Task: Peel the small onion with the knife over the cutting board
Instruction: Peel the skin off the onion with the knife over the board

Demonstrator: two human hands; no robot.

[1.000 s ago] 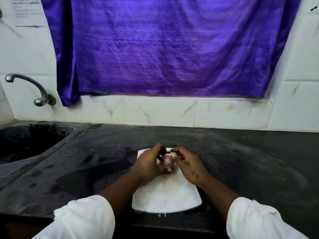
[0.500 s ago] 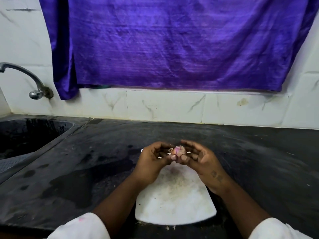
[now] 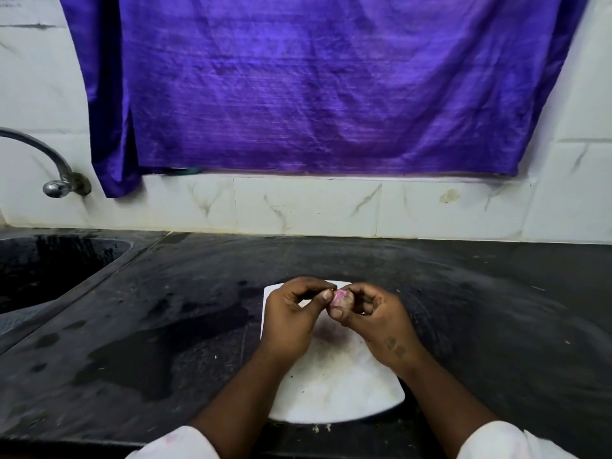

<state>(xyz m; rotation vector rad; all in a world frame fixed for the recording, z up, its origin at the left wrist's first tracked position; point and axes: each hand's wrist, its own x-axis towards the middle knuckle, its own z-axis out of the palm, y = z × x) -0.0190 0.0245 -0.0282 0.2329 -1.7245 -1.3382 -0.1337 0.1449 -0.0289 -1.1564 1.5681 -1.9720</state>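
Nearest, at 6 o'clock, white sleeves (image 3: pixel 175 443) frame the cutting board (image 3: pixel 334 385) lying on the dark counter (image 3: pixel 159 342). Above its far end, near 12 o'clock of the board, both hands meet. The right hand (image 3: pixel 374 321) pinches the small onion (image 3: pixel 340 298) in a clenched grip; pink flesh shows, so some skin looks already off. The left hand (image 3: pixel 291 321) has thumb and fingertips closed at the onion's 9 o'clock side, likely on a flake of skin, though I cannot tell. No knife is visible. Peeling seems partway done. Farther off at 10 o'clock sits the sink (image 3: pixel 99 270), then the purple curtain (image 3: pixel 331 84).
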